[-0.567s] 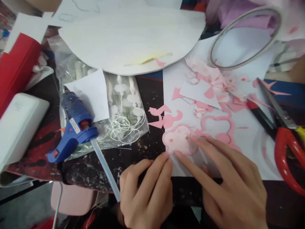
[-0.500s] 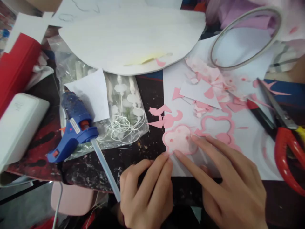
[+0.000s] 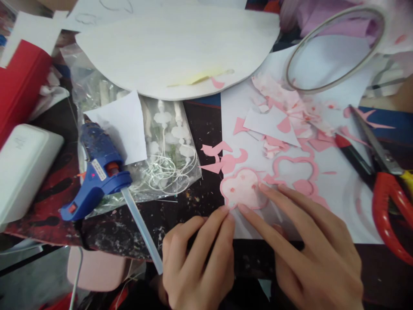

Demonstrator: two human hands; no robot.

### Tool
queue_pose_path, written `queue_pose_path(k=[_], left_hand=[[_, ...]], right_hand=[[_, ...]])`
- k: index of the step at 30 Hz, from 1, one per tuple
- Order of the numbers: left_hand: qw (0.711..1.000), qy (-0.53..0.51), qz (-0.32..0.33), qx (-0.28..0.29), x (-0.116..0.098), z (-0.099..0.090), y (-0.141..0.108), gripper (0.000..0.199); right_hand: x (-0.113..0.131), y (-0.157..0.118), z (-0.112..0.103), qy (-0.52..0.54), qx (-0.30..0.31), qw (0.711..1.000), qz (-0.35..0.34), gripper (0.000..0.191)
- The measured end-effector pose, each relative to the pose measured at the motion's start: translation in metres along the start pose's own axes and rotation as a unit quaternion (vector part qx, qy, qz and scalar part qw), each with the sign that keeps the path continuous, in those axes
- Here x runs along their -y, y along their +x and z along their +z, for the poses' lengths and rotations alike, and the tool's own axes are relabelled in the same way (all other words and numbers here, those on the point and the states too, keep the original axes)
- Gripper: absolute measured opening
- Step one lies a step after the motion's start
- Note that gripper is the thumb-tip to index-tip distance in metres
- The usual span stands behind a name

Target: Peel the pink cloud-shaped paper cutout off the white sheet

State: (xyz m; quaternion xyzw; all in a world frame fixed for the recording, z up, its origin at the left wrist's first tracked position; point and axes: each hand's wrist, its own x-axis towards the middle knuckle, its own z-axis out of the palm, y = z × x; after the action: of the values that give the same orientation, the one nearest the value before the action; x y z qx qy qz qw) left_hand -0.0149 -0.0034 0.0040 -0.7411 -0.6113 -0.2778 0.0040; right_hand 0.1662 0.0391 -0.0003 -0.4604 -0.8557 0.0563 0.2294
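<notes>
A pink cloud-shaped cutout (image 3: pixel 243 189), with a paler fabric-like layer inside a pink rim, lies on the left edge of the white paper sheet (image 3: pixel 342 219). My left hand (image 3: pixel 200 254) is closed, its thumb and index fingertips pinched together at the cutout's lower left rim. My right hand (image 3: pixel 312 241) spreads its fingers over the paper; the index and middle fingertips press on the cutout's lower and right rim. Right of the cutout lies a pink outline frame (image 3: pixel 314 165) of similar shape. Pink scraps (image 3: pixel 226 161) lie just above it.
A blue glue gun (image 3: pixel 100 146) with a clear glue stick rests on a plastic bag (image 3: pixel 187 172) at left, near a white box-like device (image 3: pixel 29 168). Red-handled scissors (image 3: pixel 383 202) and a tape roll (image 3: pixel 290 77) are at right. A large white board (image 3: pixel 177 47) spans the back.
Both hands stay almost in place at the cutout's rim. The view has shifted slightly, so the things at left appear a little further left.
</notes>
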Motion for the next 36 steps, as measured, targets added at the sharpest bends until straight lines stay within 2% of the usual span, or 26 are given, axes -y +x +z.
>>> queue_pose_path(k=[8, 12, 19, 22, 25, 27, 31, 36], left_hand=[[1.0, 0.023, 0.013, 0.002, -0.002, 0.002, 0.001, 0.029], [1.0, 0.018, 0.0, -0.02, -0.003, 0.004, 0.002, 0.027], [0.999, 0.023, 0.024, 0.011, -0.001, 0.002, 0.002, 0.031], [1.0, 0.014, 0.018, -0.008, -0.002, 0.005, 0.0, 0.03], [0.999, 0.012, 0.009, -0.052, -0.004, 0.011, -0.002, 0.026], [0.998, 0.02, 0.014, -0.063, -0.004, 0.014, -0.003, 0.026], [0.996, 0.021, 0.019, -0.083, -0.005, 0.017, -0.004, 0.026], [0.994, 0.015, 0.03, -0.105, -0.004, 0.021, -0.007, 0.026]], right_hand=[[-0.003, -0.001, -0.001, 0.005, 0.008, 1.0, -0.004, 0.057], [-0.005, -0.002, -0.001, 0.006, 0.014, 1.0, -0.013, 0.063], [-0.005, -0.004, 0.0, 0.013, -0.009, 1.0, -0.002, 0.057], [-0.007, -0.004, -0.004, 0.034, -0.02, 0.999, -0.005, 0.055], [-0.011, 0.003, -0.014, 0.065, -0.032, 0.997, -0.017, 0.042], [-0.016, 0.011, -0.02, 0.042, -0.013, 0.998, -0.051, 0.042], [-0.029, 0.03, -0.019, -0.005, 0.055, 0.982, -0.183, 0.047], [-0.038, 0.04, -0.006, -0.058, 0.094, 0.962, -0.25, 0.05]])
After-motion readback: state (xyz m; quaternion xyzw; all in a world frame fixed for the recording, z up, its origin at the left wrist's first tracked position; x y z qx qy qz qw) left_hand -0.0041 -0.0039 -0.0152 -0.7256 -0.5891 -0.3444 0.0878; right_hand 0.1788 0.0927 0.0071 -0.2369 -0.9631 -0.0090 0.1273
